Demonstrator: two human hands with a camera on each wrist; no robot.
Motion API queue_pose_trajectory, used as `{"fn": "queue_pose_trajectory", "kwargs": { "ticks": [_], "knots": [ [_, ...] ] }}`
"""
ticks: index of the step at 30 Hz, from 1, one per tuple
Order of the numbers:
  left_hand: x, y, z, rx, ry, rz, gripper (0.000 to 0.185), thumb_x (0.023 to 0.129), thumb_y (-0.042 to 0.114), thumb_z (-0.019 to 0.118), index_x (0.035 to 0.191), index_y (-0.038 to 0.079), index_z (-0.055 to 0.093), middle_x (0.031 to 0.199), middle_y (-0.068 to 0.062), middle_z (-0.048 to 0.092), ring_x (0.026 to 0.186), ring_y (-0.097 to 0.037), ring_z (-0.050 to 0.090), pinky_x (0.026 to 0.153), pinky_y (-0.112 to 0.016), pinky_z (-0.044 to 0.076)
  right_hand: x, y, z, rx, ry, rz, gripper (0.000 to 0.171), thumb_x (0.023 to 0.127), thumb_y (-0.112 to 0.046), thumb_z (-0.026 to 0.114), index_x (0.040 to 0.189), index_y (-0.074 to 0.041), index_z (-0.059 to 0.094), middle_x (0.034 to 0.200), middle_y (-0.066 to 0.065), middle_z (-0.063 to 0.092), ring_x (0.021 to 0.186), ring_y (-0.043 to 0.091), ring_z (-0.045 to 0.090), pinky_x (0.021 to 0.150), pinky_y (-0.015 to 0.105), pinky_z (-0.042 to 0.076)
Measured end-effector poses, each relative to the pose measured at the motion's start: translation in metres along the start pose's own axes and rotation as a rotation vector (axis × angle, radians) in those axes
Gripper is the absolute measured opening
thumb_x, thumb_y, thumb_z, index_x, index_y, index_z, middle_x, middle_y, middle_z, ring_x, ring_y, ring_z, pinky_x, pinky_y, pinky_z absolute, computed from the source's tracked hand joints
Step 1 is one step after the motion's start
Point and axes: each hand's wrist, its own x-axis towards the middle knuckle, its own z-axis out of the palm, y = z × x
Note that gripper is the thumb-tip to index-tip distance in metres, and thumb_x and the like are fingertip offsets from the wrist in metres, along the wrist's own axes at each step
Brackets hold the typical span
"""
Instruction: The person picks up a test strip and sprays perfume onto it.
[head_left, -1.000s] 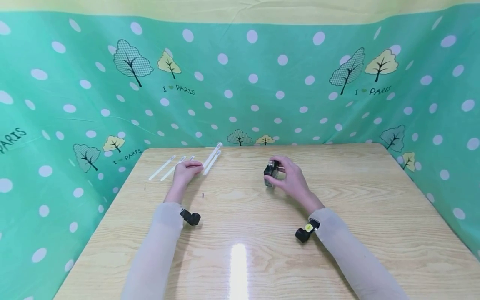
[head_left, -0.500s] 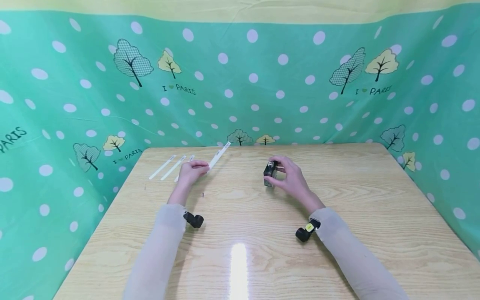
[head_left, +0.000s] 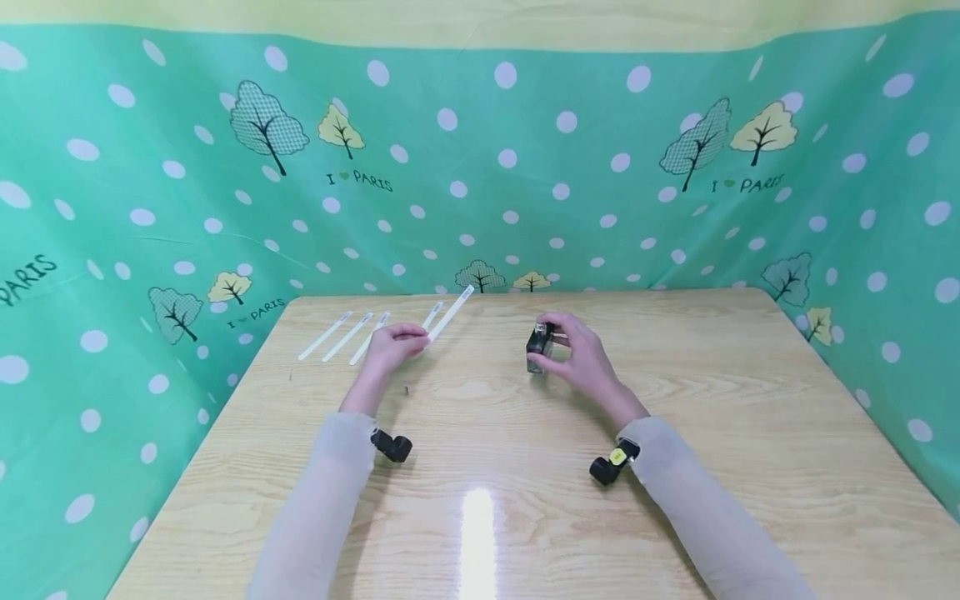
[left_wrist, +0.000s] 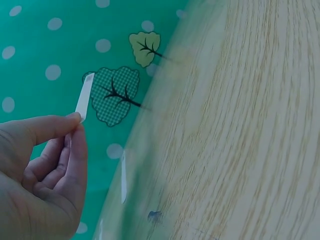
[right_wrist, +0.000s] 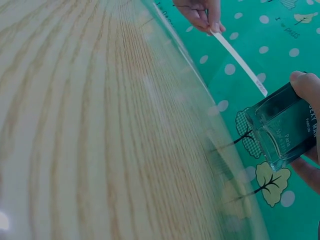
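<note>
Between thumb and fingertips, my left hand [head_left: 396,346] pinches the lower end of a white perfume test strip [head_left: 452,311], raised and slanting away to the right. The left wrist view shows this strip [left_wrist: 85,96] pointing up from the thumb and forefinger. A dark glass perfume bottle [head_left: 537,346] is gripped by my right hand [head_left: 581,354], thumb on one side and fingers at the other end. In the right wrist view the bottle [right_wrist: 285,127] lies tilted, pale lettering on its face, and the held strip's printed end comes close to it in that view.
Another test strip [head_left: 432,315] lies behind the left hand. Farther left, three more lie slanted side by side, among them a strip [head_left: 325,336]. A tiny dark speck [head_left: 407,390] is on the wooden table [head_left: 510,467]. A green dotted cloth [head_left: 510,192] hangs behind.
My left hand has moved to the right, carrying the pinched strip away from the others and uncovering more of the third strip. The right hand and bottle have stayed nearly still.
</note>
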Motion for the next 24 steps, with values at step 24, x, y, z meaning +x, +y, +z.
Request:
{"fn": "queue_pose_trajectory", "kwargs": {
  "ticks": [24],
  "knots": [
    [-0.014,0.005,0.021,0.019,-0.1,0.032,0.031,0.087,0.007,0.074,0.116,-0.001,0.066,0.101,-0.005,0.072,0.102,-0.024,0.069,0.088,-0.022,0.059,0.001,-0.002,0.002,0.017,0.025,-0.01,0.062,0.077,-0.012,0.086,0.13,-0.011,0.054,0.127,0.012,0.061,0.112,0.033,0.065,0.091,0.037,0.061]
  ]
}}
